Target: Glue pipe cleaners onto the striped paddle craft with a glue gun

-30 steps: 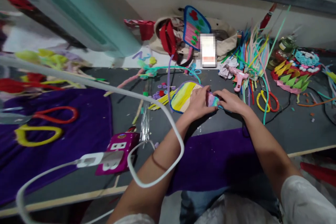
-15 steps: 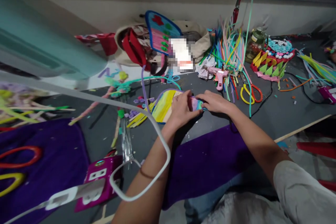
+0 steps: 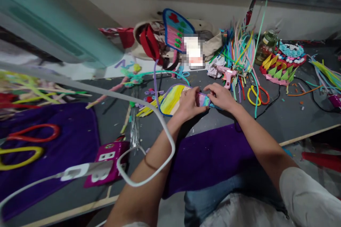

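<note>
Head view: the striped panel (image 3: 170,101) lies on the grey table (image 3: 269,126), just beyond the purple cloth (image 3: 207,156), yellow at its left end, pink and blue at its right. The left hand (image 3: 189,103) is spread across its middle, fingers over the top and thumb along the near side, grasping it. The right hand (image 3: 220,96) has its fingertips bent at the right end; whether they pinch or only press, I cannot tell. The likeliest fault, I judge, is a crooked or lifted edge there, should the left hand ease off or the right pull unevenly. Too hard a press could part the soft stripes. The purple stem (image 3: 155,81) rises by the left end and yellow stems (image 3: 149,109) lie beside it; a sideways slide of the panel could snag or scatter them. The white cable (image 3: 170,131) loops before the left forearm and might catch on a wide sweep. Beyond the right hand sits the glue gun (image 3: 227,75); if hot, which cannot be seen, a stray reach could burn.
</note>
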